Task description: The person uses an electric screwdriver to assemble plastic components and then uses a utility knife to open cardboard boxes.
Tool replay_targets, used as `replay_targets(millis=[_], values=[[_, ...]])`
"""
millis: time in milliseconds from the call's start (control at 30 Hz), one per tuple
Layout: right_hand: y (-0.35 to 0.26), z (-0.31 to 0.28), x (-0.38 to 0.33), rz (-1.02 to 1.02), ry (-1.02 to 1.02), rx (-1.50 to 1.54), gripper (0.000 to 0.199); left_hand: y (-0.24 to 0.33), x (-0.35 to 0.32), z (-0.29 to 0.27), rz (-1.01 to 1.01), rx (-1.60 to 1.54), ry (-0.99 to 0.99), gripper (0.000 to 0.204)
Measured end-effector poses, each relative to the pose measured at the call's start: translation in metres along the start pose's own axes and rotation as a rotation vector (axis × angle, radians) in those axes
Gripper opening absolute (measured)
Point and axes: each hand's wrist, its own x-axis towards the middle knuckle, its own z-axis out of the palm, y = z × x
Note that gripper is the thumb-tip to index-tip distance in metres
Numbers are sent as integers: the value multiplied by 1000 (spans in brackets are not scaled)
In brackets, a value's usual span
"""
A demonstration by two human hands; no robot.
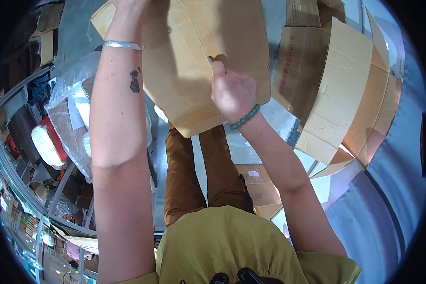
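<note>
A large brown cardboard box [189, 94] stands in front of me, a seam running down its upper face. My right hand [235, 91], with a green bead bracelet on the wrist, is closed in a fist over the box. Its thumb reaches to the seam, where a small dark gap shows; what the fingers hold, if anything, is hidden. At the top edge my left hand [130, 4] is mostly cut off, above a silver bangle, by the box's far left corner. Its fingers are out of sight.
Open cardboard boxes [338, 90] stand to the right, beside a blue cloth sheet [388, 203]. A smaller carton [258, 187] lies near my legs. On the left, clear plastic wrap [73, 87] and a red-and-white bundle [49, 144] lie by metal-framed shelving.
</note>
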Motion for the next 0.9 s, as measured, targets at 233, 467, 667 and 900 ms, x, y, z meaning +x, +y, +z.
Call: replay_targets(millis=[233,467,667,900], values=[[11,22,-26,31,55,-7,11,-8,26,8,-49,113,-46,20],[18,32,-51,59,-28,-16,12,-2,39,6,-82,93,-72,26],[25,46,-74,54,-33,19,13,-10,55,3,-109,-3,-112,25],[38,57,-99,87,-184,-46,14,-6,59,11,-22,41,-125,33]])
